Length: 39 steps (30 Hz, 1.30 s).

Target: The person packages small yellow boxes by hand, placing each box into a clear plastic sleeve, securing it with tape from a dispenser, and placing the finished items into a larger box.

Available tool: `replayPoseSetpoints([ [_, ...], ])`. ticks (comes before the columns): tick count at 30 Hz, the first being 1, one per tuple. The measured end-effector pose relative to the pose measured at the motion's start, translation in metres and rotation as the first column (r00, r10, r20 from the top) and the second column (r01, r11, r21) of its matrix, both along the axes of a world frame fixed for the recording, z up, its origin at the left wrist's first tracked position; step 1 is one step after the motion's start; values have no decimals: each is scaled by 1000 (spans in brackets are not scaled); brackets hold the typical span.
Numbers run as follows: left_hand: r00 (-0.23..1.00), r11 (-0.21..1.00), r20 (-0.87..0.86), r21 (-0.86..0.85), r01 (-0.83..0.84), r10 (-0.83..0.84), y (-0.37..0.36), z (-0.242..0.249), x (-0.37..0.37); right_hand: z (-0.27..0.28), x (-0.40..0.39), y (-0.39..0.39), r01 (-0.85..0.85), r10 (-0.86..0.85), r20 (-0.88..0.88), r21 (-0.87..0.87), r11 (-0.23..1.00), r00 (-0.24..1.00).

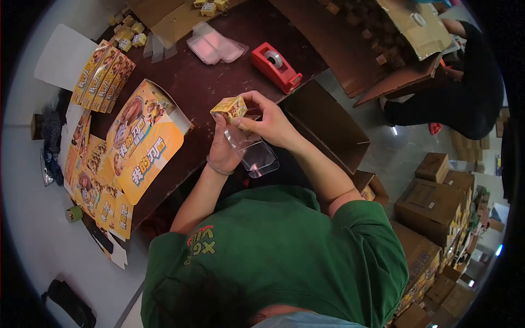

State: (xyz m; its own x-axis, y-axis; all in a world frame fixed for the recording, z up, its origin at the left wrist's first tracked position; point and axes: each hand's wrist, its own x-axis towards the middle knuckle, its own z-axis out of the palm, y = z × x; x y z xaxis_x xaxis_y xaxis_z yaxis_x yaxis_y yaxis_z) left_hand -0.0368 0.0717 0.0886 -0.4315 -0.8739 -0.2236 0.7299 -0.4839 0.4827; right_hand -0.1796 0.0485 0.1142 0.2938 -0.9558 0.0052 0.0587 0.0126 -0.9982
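Between my two hands, in front of my chest, is a small yellow printed box. My left hand has its fingers closed on the box's lower left side. My right hand grips the box from the right, its index finger curved over the top. A clear plastic case hangs below the box, against my left palm, with its upper part partly hidden by my fingers. A large open orange display box lies left of my hands. The red tape dispenser stands beyond them to the right.
Clear plastic sheets lie on the dark table. Stacked printed boxes and small yellow boxes are at the left. An open carton stands right of my arm. Another person is at the upper right.
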Motion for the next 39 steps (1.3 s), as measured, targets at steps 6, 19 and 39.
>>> replayPoseSetpoints([
  [6, 995, 999, -99, 36, 3, 0, -7, -25, 5, 4, -22, -28, 276, -224, 347, -108, 955, 911],
  [19, 974, 954, -158, 227, 197, -164, -25, -96, 32, -85, 6, -84, -36, -46, -314, -249, 968, 948],
  [39, 991, 980, 33, 146, -135, 131, 20, -74, 117, -47, 6, -80, -189, 186, 41, 108, 976, 982],
])
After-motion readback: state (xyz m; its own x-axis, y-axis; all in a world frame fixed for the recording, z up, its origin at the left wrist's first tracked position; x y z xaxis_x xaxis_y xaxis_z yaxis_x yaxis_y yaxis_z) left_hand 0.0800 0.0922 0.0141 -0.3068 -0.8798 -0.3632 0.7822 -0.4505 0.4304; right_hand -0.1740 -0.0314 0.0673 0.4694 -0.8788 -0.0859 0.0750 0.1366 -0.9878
